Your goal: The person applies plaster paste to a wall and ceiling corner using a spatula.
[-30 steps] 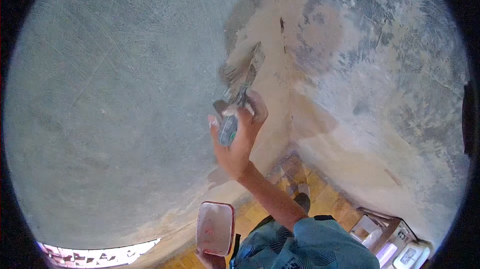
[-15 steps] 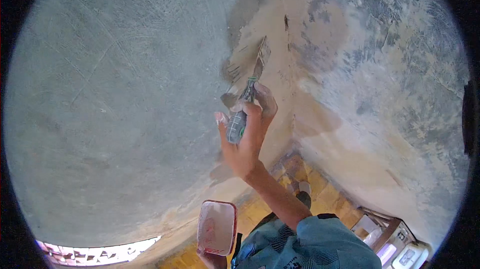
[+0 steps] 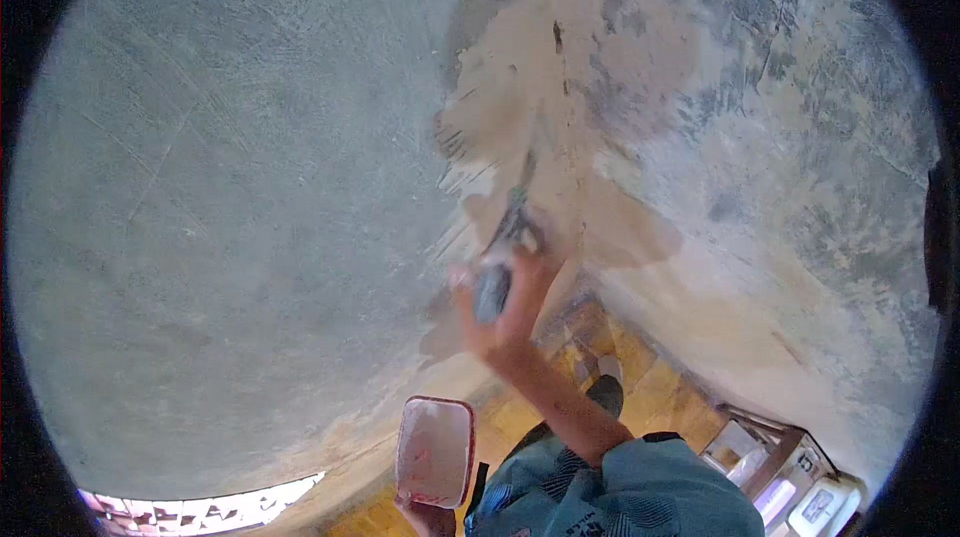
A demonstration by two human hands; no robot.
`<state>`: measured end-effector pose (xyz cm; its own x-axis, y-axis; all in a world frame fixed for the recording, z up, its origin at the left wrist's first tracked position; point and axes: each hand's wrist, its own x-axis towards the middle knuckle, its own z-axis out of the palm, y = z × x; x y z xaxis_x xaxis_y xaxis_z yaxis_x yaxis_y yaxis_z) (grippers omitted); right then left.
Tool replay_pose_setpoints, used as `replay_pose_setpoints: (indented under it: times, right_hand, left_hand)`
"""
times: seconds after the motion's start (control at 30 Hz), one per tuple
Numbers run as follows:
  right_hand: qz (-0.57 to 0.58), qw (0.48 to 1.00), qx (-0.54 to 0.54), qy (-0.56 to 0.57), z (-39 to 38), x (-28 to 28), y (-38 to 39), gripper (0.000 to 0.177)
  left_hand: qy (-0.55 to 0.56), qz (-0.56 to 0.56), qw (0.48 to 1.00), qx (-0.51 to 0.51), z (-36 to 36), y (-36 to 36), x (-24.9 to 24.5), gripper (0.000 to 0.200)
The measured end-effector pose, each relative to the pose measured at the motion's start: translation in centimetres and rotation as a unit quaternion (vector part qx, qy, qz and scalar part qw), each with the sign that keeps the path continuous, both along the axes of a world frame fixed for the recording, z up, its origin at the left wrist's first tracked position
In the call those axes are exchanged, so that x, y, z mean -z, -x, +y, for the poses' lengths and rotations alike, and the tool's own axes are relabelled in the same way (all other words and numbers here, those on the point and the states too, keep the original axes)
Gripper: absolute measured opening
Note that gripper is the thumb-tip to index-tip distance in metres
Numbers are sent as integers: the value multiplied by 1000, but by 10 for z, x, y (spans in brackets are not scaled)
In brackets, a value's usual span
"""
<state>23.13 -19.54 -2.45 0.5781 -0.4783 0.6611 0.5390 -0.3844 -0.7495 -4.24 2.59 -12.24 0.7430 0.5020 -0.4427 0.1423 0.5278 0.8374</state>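
My right hand (image 3: 515,302) is wrapped round the grey handle of a putty knife (image 3: 491,295), a little smeared by motion. Its thin blade points up the wall, close beside the crack in the corner. Light streaks of filler (image 3: 462,235) mark the grey wall (image 3: 250,187) left of the blade. At the bottom, my left hand (image 3: 426,517) holds a rectangular tub (image 3: 436,437) with a reddish rim. Reddish smears show on the tub's pale inside, and much of that hand is cut off by the frame's lower edge.
Another wall (image 3: 780,167), patchy grey and white, meets the first at the corner. Below lies a yellow tiled floor (image 3: 640,367) with my foot (image 3: 606,392) on it. A rack with containers (image 3: 775,472) stands at lower right; a bright opening (image 3: 200,512) shows at lower left.
My right hand has drawn the putty knife down the wall along the corner. More pale streaks show beside the blade. The tub in my left hand has hardly moved.
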Motion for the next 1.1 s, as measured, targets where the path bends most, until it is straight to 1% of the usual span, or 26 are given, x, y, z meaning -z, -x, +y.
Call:
replay_pose_setpoints:
  times: [0.07,0.13,0.2,0.23,0.33,0.43,0.53,0.6,0.63,0.67,0.73,0.77,0.87,0.93,0.97,1.0,1.1]
  right_hand:
    - [-9,1000,6,-27,-12,26,-23,43]
    - [-33,998,57,6,-24,30,-43,46]
    - [-58,997,54,-13,-24,33,-54,47]
    - [-71,996,51,-23,-22,33,-57,47]
    - [-44,997,64,-3,-14,20,-53,42]
    - [-64,996,51,-38,1,15,-49,40]
    - [-19,1000,11,10,19,10,-31,46]
    - [-33,999,-15,-4,32,0,-17,41]
    - [-40,999,-27,-11,35,-5,-8,39]
    - [-28,998,-50,4,36,-8,3,38]
    - [-52,998,-43,-16,36,-14,14,38]
    - [-65,997,-42,-27,37,-16,16,39]
    - [32,999,8,-18,19,-6,0,44]
    - [16,999,51,12,2,-10,-25,47]
    - [7,997,73,26,-4,-12,-35,49]
    - [-3,999,28,-34,-4,-15,-40,41]
    - [24,999,6,-45,5,-16,-39,42]
  left_hand:
    - [0,3,1000,2,0,1,0,73]
    - [-2,6,1000,4,0,1,0,74]
    - [-5,9,1000,4,1,3,1,76]
    - [-6,12,1000,5,1,4,1,76]
    - [-16,22,1000,4,3,7,1,78]
    - [-34,48,998,6,5,10,3,80]
    - [0,-23,1000,4,23,24,28,78]
    - [12,-37,999,-4,41,32,50,75]
    - [18,-44,999,-8,41,30,49,74]
    - [71,-63,995,-10,40,30,47,74]
    - [175,-98,979,-14,22,17,21,72]
    - [159,-89,983,-24,24,18,23,72]
    - [112,-52,991,-46,33,26,32,71]
    - [82,-15,996,-41,36,29,34,70]
    - [62,-20,997,-32,34,28,35,70]
    - [42,-24,999,-23,27,23,30,70]
    - [5,-19,1000,9,14,11,15,69]
